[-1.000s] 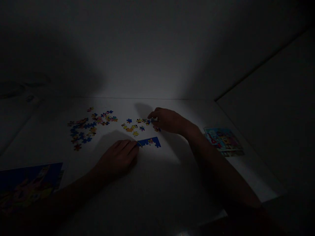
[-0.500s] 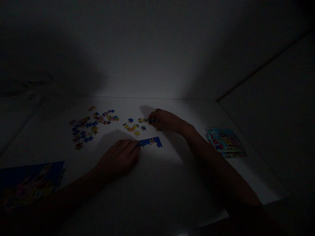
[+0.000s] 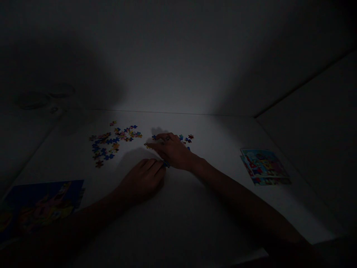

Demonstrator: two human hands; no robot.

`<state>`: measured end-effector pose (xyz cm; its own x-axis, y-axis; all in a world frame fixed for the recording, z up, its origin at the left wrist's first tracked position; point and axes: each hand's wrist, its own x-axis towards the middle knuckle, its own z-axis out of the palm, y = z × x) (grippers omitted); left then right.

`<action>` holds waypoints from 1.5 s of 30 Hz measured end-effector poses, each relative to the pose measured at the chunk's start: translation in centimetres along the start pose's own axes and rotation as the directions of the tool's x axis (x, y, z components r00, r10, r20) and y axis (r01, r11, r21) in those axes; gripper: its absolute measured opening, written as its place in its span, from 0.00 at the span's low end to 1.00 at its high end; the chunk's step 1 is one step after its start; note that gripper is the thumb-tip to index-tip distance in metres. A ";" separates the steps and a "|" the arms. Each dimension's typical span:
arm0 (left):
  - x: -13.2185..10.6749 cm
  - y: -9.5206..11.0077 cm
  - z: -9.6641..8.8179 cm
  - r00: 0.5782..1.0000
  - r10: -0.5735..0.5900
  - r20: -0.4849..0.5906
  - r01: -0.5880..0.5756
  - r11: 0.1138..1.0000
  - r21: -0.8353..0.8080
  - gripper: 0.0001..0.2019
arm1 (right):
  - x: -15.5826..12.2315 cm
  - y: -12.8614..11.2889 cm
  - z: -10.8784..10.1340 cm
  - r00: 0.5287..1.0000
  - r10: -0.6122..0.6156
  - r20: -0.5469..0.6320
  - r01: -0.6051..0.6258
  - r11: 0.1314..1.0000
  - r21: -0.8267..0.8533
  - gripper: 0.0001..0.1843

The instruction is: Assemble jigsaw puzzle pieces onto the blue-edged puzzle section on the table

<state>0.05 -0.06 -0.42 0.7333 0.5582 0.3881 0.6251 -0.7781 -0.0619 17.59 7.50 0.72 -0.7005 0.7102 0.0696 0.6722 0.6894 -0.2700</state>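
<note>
My left hand (image 3: 145,178) rests on the white table, its fingers closed on a dark blue jigsaw puzzle piece (image 3: 166,164) at the fingertips. My right hand (image 3: 174,152) is just beyond it, over the small group of loose pieces, with thumb and fingers apart. A yellowish piece (image 3: 148,146) lies at the tip of its lowest stretched digit. The joined blue strip of puzzle is mostly hidden behind my right hand. More loose pieces (image 3: 189,138) show past its far side.
A larger spread of mixed puzzle pieces (image 3: 107,143) lies to the left. At the near left is a blue picture sheet (image 3: 41,204), and at the right a small stack of picture cards (image 3: 264,165). A wall (image 3: 173,74) rises behind the table (image 3: 212,130). Light is dim.
My right hand has come nearer and left from the far pieces, now covering the joined strip, and its fingers have spread. The left hand keeps its grip; the view has shifted slightly.
</note>
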 end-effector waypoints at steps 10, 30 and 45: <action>-0.1 -0.1 -0.1 1.000 0.007 -0.012 -0.008 0.999 -0.034 0.11 | -1.3 6.5 -7.0 0.958 0.286 0.005 -0.283 0.945 0.166 0.17; 0.1 -0.1 -0.2 0.997 0.030 -0.070 -0.029 1.000 0.007 0.11 | -1.5 6.6 -5.5 0.946 0.270 0.181 -0.299 0.941 0.158 0.13; 0.2 -0.3 -0.2 0.995 0.023 -0.094 -0.019 0.999 0.043 0.16 | -3.7 7.0 -5.6 0.946 0.250 0.208 -0.324 0.661 0.677 0.07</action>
<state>-0.01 0.19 -0.10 0.7191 0.5103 0.4716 0.6218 -0.7756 -0.1090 26.23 10.56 3.98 -0.5443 0.8143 -0.2017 0.5088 0.1293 -0.8511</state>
